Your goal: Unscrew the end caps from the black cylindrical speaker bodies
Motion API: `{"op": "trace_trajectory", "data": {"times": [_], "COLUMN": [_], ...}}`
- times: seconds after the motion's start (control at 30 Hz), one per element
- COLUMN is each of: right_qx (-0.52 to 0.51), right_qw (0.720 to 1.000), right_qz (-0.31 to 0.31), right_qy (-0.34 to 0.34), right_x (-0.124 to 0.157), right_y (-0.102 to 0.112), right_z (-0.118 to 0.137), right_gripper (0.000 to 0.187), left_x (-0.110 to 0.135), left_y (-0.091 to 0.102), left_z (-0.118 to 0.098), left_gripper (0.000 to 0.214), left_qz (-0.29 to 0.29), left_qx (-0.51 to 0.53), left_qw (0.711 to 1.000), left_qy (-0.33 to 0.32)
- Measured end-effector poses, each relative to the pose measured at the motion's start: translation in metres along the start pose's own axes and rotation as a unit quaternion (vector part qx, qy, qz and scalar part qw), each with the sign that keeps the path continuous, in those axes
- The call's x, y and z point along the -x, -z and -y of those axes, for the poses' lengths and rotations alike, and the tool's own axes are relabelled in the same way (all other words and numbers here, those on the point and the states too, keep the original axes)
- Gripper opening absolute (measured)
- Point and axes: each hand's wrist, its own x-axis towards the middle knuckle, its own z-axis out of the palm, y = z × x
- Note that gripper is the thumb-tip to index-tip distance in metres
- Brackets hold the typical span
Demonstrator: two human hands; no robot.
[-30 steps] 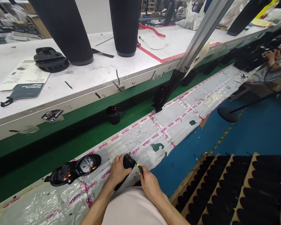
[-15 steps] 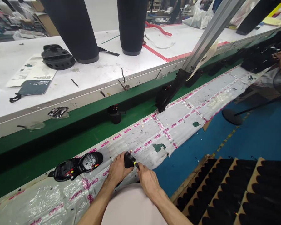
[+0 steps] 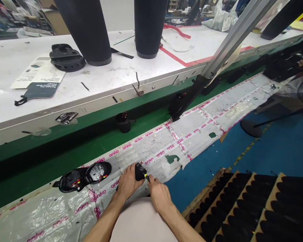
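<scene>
As the head camera gives the only view, all entries come from it.

1. Left hand (image 3: 127, 183): closed around a small black part (image 3: 139, 172), pinning it on the tape-covered ledge (image 3: 192, 127) at the near edge, directly in front of the person's body.
2. Right hand (image 3: 160, 195): fingers pinched on a yellow-banded tool (image 3: 146, 176) whose tip meets the part's right side. The contact point is too small to read.
3. Two open black shells (image 3: 84, 176) with red and yellow wires: lying together on the ledge left of the hands, near them but apart.
4. Green belt (image 3: 65, 148): runs beyond the ledge and bears one black cylindrical piece (image 3: 123, 121).
5. White table (image 3: 103, 80): behind the belt, holding two tall black columns (image 3: 88, 30), a black disc-shaped part (image 3: 65, 57) and printed leaflets (image 3: 40, 77).
6. Cardboard-divided tray (image 3: 255, 208) of black pieces: low right, beside blue floor (image 3: 280, 144).

Judged step: the tool is being worked at the held part. A further move calls for a firm left-hand grip and a fine, steady tip.
</scene>
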Motion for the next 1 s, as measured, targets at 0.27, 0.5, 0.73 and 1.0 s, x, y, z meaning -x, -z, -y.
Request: {"op": "trace_trajectory", "data": {"times": [0.27, 0.5, 0.73, 1.0], "right_qx": [0.025, 0.036, 0.044, 0.045], "right_qw": [0.999, 0.997, 0.995, 0.995], "right_qz": [0.034, 0.067, 0.089, 0.085], "right_qy": [-0.015, -0.003, -0.009, -0.007], "right_x": [-0.003, -0.011, -0.015, -0.018], "right_y": [0.004, 0.016, 0.023, 0.027], "right_z": [0.006, 0.006, 0.004, 0.008], "right_gripper": [0.039, 0.037, 0.032, 0.032], "left_x": [-0.001, -0.001, 0.001, -0.001], "left_y": [-0.004, -0.005, -0.013, -0.012], "left_z": [-0.006, -0.006, -0.007, -0.008], "left_gripper": [0.08, 0.078, 0.079, 0.076], "left_qz": [-0.006, -0.01, -0.037, -0.02], "left_qx": [-0.03, -0.031, -0.049, -0.019], "left_qw": [1.0, 0.999, 0.998, 0.999], "left_qy": [0.005, 0.008, -0.007, 0.018]}}
